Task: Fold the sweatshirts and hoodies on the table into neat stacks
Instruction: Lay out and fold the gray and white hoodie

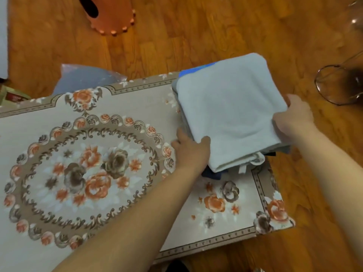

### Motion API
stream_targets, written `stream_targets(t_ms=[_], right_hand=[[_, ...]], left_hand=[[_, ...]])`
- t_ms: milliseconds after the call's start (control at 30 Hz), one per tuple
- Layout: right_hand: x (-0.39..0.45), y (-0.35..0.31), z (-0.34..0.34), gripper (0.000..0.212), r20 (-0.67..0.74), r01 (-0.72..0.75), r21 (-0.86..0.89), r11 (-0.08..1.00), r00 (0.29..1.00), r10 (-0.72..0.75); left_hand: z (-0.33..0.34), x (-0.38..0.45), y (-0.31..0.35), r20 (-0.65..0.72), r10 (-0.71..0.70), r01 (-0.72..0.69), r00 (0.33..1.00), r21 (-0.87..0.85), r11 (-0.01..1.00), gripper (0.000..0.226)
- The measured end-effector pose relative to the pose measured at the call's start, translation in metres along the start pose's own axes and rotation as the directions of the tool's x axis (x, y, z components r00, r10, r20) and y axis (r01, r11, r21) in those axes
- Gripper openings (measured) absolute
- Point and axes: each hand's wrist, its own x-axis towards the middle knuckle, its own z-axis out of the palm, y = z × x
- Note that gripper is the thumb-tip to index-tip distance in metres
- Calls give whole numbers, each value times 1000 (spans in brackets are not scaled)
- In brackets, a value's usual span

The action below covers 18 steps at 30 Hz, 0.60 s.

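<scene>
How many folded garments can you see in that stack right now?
4 at least: a white one on top, grey and dark blue edges beneath, a bright blue one at the far edge. Others may be hidden.

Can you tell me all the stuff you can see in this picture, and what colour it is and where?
folded white garment: one, white, top of the stack
stack of folded clothes: one, grey, blue and navy layers under the white one, right end of the table
table cover: one, beige with orange and brown flowers, over the table
plastic bag: one, clear bluish, behind the table
orange stool: one, on the wood floor, top
wire chair: one, thin metal, far right
hands: left hand and right hand grip the stack's sides
</scene>
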Motion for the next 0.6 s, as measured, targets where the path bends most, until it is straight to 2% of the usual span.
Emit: stream_targets(t_ms=[33,67,100,133,167,200,233,333,500,600], right_hand=[[-2,-7,2,67,-64,49,-43,998,997,-51],[-5,-17,5,68,-122,138,-81,987,982,-147],[-6,-29,11,68,-171,264,-130,956,944,-284],[-5,-40,20,66,-194,388,-201,899,884,-425],[0,-49,31,64,-178,483,-287,827,822,-541],[8,-53,43,63,-133,534,-362,764,782,-609],[17,-54,56,63,-78,541,-409,735,782,-619],[35,-36,100,67,-19,477,-452,754,840,-543],[39,-20,124,65,-120,479,-495,725,789,-603],[35,-24,121,64,-100,487,-500,716,789,-607]], left_hand=[[-2,-3,6,-108,171,-152,979,161,975,78],[-2,-4,13,-163,376,-305,912,342,889,77],[0,2,20,-152,554,-420,819,499,758,75],[5,13,29,-90,675,-492,732,616,616,73],[10,29,37,-21,738,-518,675,699,493,71],[15,45,43,44,752,-515,658,754,407,70],[21,62,44,97,731,-495,676,794,352,68],[32,106,20,177,642,-423,746,870,252,64],[43,125,-10,138,663,-372,735,900,226,64],[38,121,-3,165,627,-395,761,885,247,67]])
